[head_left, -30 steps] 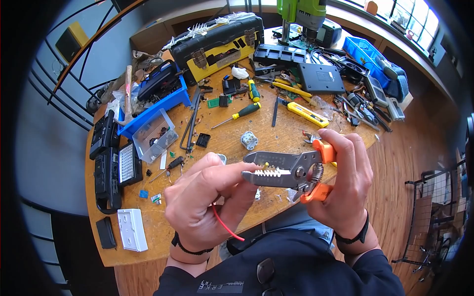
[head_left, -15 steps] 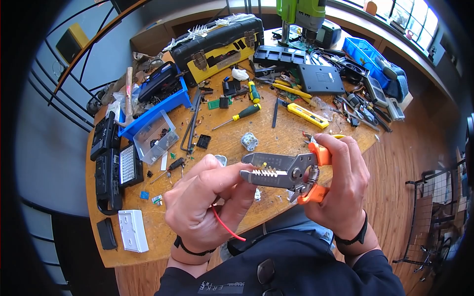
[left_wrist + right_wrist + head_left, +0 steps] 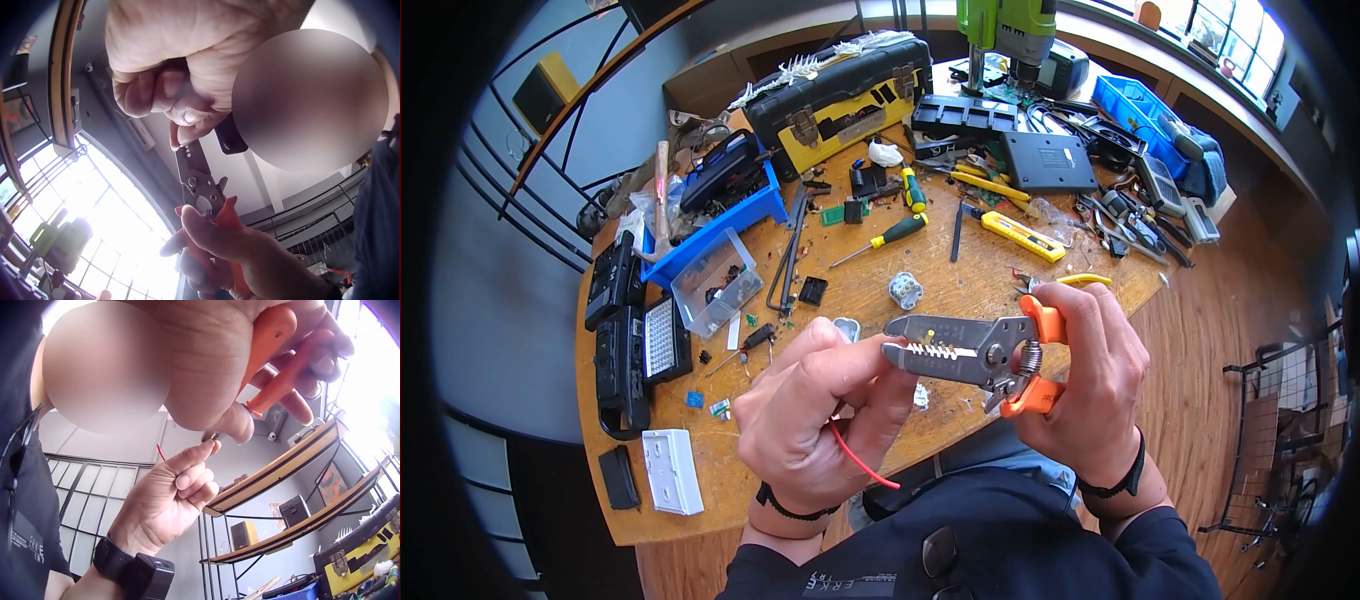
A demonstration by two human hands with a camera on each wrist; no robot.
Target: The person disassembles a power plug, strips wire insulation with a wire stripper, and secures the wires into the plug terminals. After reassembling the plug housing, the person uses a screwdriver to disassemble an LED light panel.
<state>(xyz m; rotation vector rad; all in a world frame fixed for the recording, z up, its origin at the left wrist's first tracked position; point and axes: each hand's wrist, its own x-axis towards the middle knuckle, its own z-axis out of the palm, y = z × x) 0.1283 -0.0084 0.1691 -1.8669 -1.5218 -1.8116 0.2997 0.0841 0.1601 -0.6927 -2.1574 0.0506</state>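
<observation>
My right hand (image 3: 1090,375) grips the orange handles (image 3: 1048,322) of a grey wire stripper (image 3: 996,354), which points left above the table. White teeth line its lower jaw, the jaws stand apart, and a small yellow bit shows between them. My left hand (image 3: 805,410) has its thumb and index finger pinched at the stripper's tip. Out of that hand hangs a red wire (image 3: 862,463); its other end is hidden by the fingers. In the left wrist view the stripper (image 3: 195,165) meets the left fingertips. The red wire (image 3: 160,452) also shows in the right wrist view.
Beneath the hands is a cluttered wooden table (image 3: 870,290). A yellow utility knife (image 3: 1022,236), a screwdriver (image 3: 900,229) and a round grey part (image 3: 905,290) lie beyond them. A toolbox (image 3: 840,105) and a blue bin (image 3: 715,225) stand at the back left.
Both hands and the wire stripper have drifted slightly left in the head view. The grips look the same, and more of a yellow handle shows behind the right hand.
</observation>
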